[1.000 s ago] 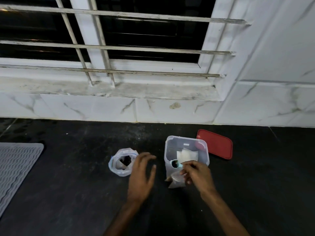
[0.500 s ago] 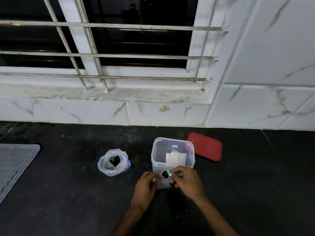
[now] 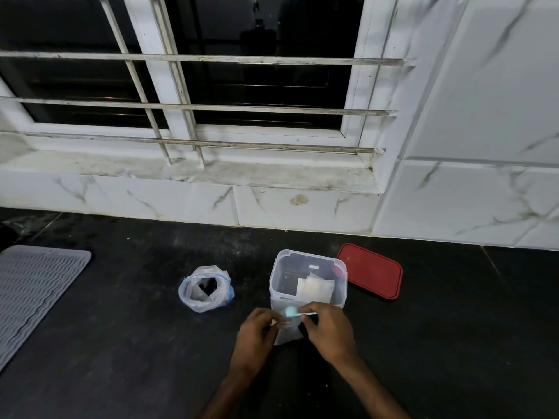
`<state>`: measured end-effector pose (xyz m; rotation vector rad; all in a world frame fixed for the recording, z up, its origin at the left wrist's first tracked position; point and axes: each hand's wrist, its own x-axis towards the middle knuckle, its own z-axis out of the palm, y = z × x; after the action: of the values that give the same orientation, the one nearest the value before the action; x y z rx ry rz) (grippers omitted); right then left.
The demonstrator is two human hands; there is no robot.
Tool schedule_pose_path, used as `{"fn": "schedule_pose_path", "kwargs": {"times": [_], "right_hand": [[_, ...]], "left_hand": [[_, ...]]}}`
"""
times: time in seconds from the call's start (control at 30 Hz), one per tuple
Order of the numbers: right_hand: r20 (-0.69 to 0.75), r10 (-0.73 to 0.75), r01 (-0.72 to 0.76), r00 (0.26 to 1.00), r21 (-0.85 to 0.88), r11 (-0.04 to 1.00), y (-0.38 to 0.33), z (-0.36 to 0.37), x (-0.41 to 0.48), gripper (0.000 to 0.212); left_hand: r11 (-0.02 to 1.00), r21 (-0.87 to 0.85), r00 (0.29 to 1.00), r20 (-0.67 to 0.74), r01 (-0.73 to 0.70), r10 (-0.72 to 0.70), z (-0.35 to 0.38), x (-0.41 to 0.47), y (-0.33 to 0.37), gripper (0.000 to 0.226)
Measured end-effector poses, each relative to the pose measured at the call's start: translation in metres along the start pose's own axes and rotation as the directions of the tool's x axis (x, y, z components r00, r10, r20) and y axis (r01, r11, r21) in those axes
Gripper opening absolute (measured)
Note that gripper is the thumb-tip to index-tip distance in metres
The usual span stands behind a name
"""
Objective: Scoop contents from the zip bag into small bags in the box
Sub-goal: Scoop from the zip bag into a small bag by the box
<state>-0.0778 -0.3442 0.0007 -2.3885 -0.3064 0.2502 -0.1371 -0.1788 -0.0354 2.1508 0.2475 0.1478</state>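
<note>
The zip bag [image 3: 206,290] stands open on the dark counter, dark contents showing inside. To its right is a clear plastic box [image 3: 308,278] with white small bags [image 3: 314,288] in it. Just in front of the box, my left hand [image 3: 255,338] pinches the left edge of a small clear bag [image 3: 287,331]. My right hand [image 3: 328,328] grips the bag's right edge and also holds a light blue scoop [image 3: 295,312], whose bowl lies over the bag's mouth.
A red lid [image 3: 370,270] lies flat right of the box. A grey ribbed mat [image 3: 33,293] covers the counter's left end. A white tiled wall and a barred window ledge [image 3: 193,170] close off the back.
My left hand came over from beside the zip bag to the small bag in front of the box. Both hands now hold that bag, and the scoop sits above its mouth.
</note>
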Motion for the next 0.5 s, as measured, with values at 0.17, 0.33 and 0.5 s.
{"fn": "schedule_pose_path", "kwargs": {"times": [0.17, 0.33, 0.5], "right_hand": [[0.057, 0.135, -0.145, 0.989, 0.299, 0.943, 0.0, 0.004, 0.002, 0.011], [0.143, 0.291, -0.321, 0.946, 0.554, 0.768, 0.006, -0.025, -0.005, 0.009], [0.165, 0.213, -0.27, 0.963, 0.614, 0.742, -0.017, -0.026, -0.006, 0.011]], "left_hand": [[0.999, 0.036, 1.0, -0.003, 0.027, -0.026, -0.011, 0.0, -0.004, 0.028], [0.997, -0.078, 1.0, -0.006, 0.026, -0.026, 0.001, 0.003, 0.01, 0.024], [0.965, -0.206, 0.894, -0.384, 0.159, -0.23, -0.027, 0.008, 0.001, 0.025]]}}
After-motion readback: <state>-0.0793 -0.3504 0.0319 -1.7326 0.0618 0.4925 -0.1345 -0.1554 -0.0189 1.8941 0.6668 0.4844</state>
